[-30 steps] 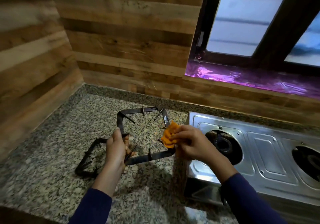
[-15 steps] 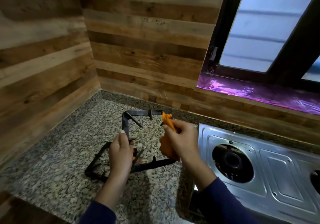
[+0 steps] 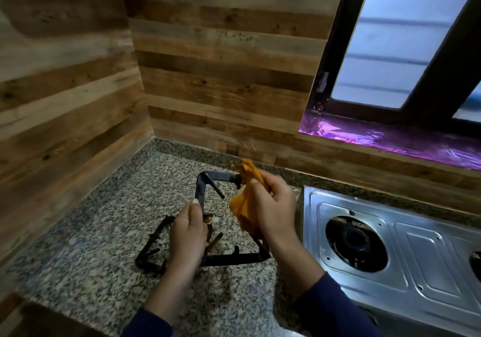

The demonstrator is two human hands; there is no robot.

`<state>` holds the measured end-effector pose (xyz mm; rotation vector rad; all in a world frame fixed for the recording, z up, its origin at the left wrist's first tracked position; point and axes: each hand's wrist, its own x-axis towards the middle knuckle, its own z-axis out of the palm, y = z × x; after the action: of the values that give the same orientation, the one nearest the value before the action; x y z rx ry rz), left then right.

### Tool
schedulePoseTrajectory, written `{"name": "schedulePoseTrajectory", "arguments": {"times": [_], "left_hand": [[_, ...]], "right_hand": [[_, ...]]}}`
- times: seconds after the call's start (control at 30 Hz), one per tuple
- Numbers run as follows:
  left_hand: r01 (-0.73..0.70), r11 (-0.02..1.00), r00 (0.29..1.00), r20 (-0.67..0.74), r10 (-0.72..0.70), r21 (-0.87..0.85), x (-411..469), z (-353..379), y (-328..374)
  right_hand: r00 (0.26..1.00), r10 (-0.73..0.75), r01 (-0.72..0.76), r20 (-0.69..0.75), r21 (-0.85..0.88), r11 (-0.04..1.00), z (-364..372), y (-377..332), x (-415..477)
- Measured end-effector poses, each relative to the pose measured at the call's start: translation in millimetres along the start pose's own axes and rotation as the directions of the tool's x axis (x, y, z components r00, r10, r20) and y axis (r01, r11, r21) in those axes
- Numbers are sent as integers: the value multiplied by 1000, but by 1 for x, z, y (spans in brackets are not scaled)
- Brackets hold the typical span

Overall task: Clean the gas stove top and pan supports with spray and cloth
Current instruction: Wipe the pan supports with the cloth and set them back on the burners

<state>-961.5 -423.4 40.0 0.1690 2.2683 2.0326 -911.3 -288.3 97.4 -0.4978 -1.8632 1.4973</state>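
Here the black square metal pan support (image 3: pixel 201 193) is tilted up off the speckled granite bench (image 3: pixel 104 222), its near bar low and its far bar raised. The left hand (image 3: pixel 188 235) clenches its left bar as the steadying grip. The right hand (image 3: pixel 273 206), nearer the far bar, pinches a crumpled orange cloth (image 3: pixel 246 198) against that bar's right end. A second black pan support (image 3: pixel 153 248) lies flat just left, partly beneath. The steel stove top (image 3: pixel 421 266) sits right, bare of supports, clear of the wiping path.
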Motion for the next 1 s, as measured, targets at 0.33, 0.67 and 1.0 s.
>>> {"name": "schedulePoseTrajectory", "arguments": {"times": [0.33, 0.67, 1.0], "left_hand": [[-51, 997, 990, 131, 42, 61, 24, -4, 18], [127, 987, 959, 266, -96, -102, 40, 8, 16], [-31, 992, 833, 545, 94, -125, 8, 91, 43]], "right_hand": [[948, -226, 295, 225, -346, 891, 19, 1, -1], [821, -389, 567, 417, -528, 632, 21, 19, -23], [913, -400, 375, 86, -562, 737, -87, 5, -74]]}}
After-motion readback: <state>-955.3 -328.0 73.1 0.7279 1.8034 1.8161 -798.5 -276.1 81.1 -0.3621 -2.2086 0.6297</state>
